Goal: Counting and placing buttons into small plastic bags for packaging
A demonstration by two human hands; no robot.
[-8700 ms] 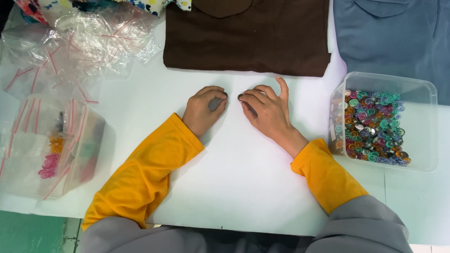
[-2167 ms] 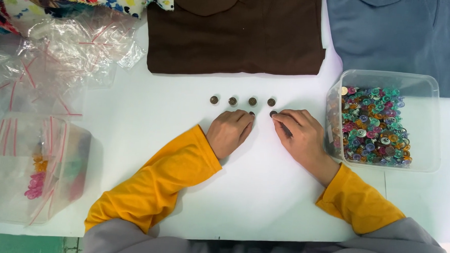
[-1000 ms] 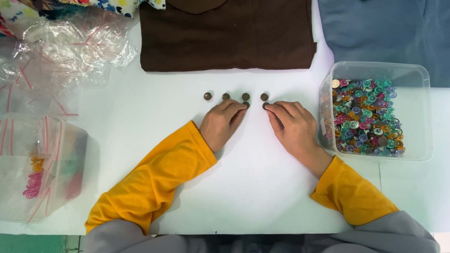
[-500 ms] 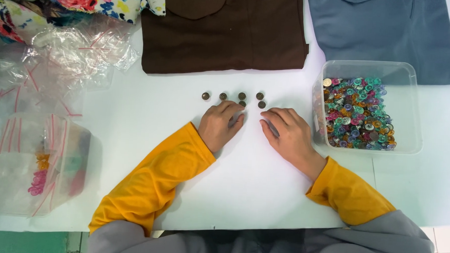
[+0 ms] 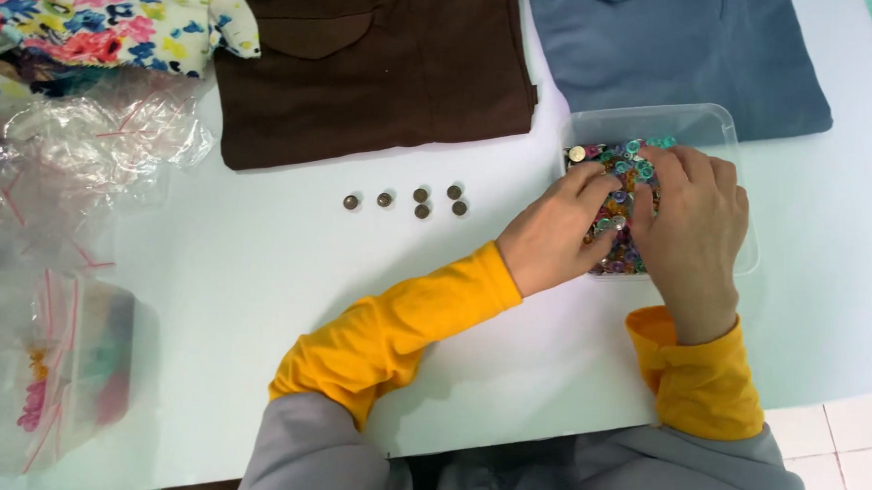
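Observation:
A clear plastic box (image 5: pixel 725 125) filled with small colourful buttons (image 5: pixel 620 169) sits on the white table at the right. Both my hands reach into it. My left hand (image 5: pixel 552 241) crosses the box's left rim with bent fingers, their tips among the buttons. My right hand (image 5: pixel 693 220) lies palm down over the buttons with its fingers spread. Whether either hand pinches a button is hidden. Several small brown buttons (image 5: pixel 420 202) lie in a short row on the table to the left of the box, apart from both hands.
A folded brown shirt (image 5: pixel 375 64) and a folded blue shirt (image 5: pixel 674 55) lie at the back. A floral cloth (image 5: pixel 106 16) is at the back left. Crumpled clear bags (image 5: pixel 91 156) and a bag of small items (image 5: pixel 55 367) lie along the left side.
Both hands have left the table beside the brown buttons and moved right into the box. The row of brown buttons has grown by one or two.

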